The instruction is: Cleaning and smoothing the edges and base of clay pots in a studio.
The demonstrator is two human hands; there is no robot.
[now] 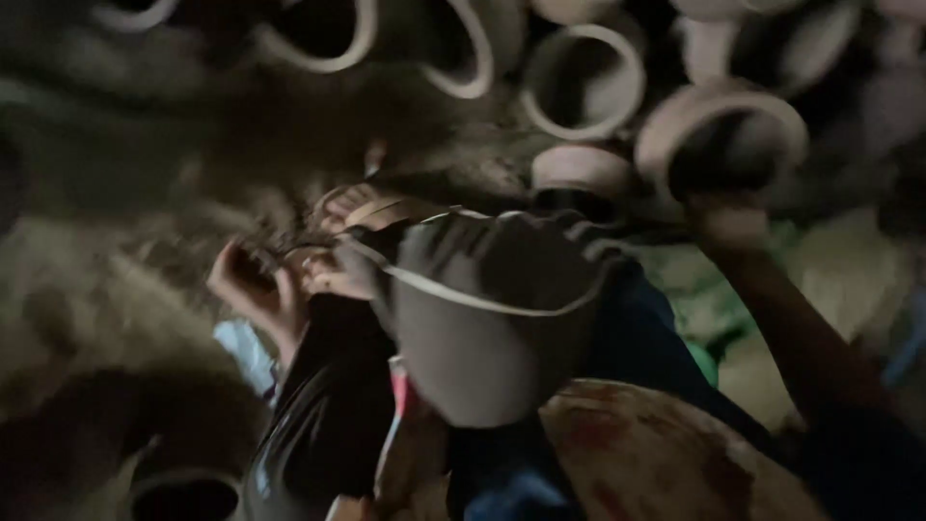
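A: Big pot [492,328] in the middle: grey clay, pale rim line.
B: Pots behind [584,82], same?
A: Pale beige rims, dark inside. One at right [723,140] is pinkish tan.
B: Cloth?
A: Dark blue trousers [637,338], black sleeve [323,415], light blue scrap [246,352]. Bottom surface [656,453] tan with reddish-brown blotches. Green patch [704,357] at right.

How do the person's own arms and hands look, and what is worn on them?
The picture is dark and blurred. The right arm seems bare along the forearm, with no sleeve, glove or watch visible; its hand seems bare too. The left hand looks ungloved; I cannot tell its sleeve or any ring.
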